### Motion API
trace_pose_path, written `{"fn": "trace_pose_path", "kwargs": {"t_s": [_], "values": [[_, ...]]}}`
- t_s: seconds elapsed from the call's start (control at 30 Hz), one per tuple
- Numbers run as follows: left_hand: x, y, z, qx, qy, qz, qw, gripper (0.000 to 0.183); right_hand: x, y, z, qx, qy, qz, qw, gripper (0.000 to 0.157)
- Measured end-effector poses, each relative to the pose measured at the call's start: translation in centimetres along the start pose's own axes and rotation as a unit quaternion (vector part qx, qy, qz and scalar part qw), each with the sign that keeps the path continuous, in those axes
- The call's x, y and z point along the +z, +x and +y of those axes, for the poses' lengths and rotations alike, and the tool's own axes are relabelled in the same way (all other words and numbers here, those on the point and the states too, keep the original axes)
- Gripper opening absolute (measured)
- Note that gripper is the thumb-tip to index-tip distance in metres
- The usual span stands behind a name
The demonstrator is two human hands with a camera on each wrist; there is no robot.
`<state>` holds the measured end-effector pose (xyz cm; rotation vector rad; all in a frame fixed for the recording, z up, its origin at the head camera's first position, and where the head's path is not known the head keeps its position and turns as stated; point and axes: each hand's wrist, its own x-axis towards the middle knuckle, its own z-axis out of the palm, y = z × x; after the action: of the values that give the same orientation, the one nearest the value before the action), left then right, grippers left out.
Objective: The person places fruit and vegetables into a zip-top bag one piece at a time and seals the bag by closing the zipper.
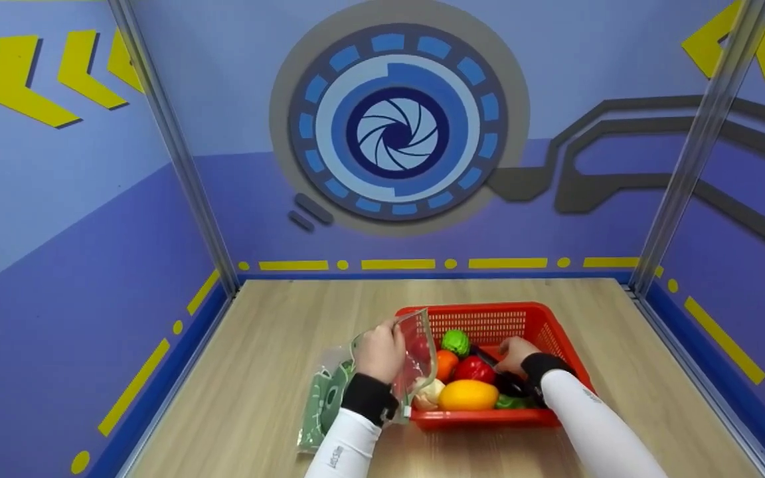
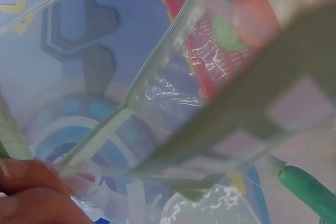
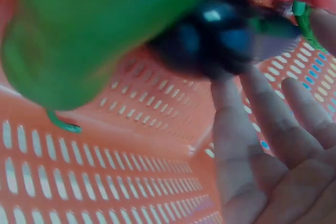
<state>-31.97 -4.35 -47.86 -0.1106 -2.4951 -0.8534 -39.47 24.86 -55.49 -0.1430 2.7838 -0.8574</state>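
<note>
My left hand [image 1: 380, 352] pinches the rim of a clear zip bag [image 1: 331, 401] with a green print. The bag's mouth stands spread beside and over the left side of a red plastic basket [image 1: 538, 309]. In the left wrist view, curled fingers [image 2: 37, 198] hold the plastic at its edge. My right hand [image 1: 517, 355] is down inside the basket. Its fingers [image 3: 278, 129] look nearly straight in the right wrist view, with fingertips touching a glossy dark eggplant [image 3: 215, 38]. A large green pepper [image 3: 100, 35] hangs close to that camera, blurred.
Within the basket lie a yellow oval fruit [image 1: 469, 396], a red pepper-like piece [image 1: 474, 370], an orange [image 1: 445, 365], a bumpy green vegetable [image 1: 455, 342] and a pale bulb [image 1: 429, 393]. The wooden table [image 1: 276, 332] is bounded by blue panels [image 1: 236, 199].
</note>
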Motion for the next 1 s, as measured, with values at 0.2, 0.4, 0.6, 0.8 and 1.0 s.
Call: {"fn": "trace_pose_path", "kwargs": {"t_s": [0.2,0.4,0.6,0.8,1.0], "values": [[0.1,0.0,0.0,0.008,0.001,0.006,1.0000,0.021,0.3,0.0,0.8,0.006,-0.021,-0.013,1.000,0.035],[0.1,0.0,0.0,0.014,0.003,0.010,0.9999,0.021,1.2,0.4,1.7,0.001,-0.046,-0.010,0.999,0.026],[0.2,0.1,-0.1,0.015,0.010,0.015,0.9997,0.021,0.8,0.6,2.0,0.011,-0.050,0.000,0.999,0.048],[0.2,0.1,-0.1,0.013,0.017,0.016,0.9996,0.020,0.6,1.0,2.5,0.028,-0.040,0.018,0.999,0.027],[0.2,0.2,-0.2,0.023,0.028,0.021,0.9991,0.020,0.7,0.9,2.3,0.030,-0.031,0.030,0.999,0.015]]}}
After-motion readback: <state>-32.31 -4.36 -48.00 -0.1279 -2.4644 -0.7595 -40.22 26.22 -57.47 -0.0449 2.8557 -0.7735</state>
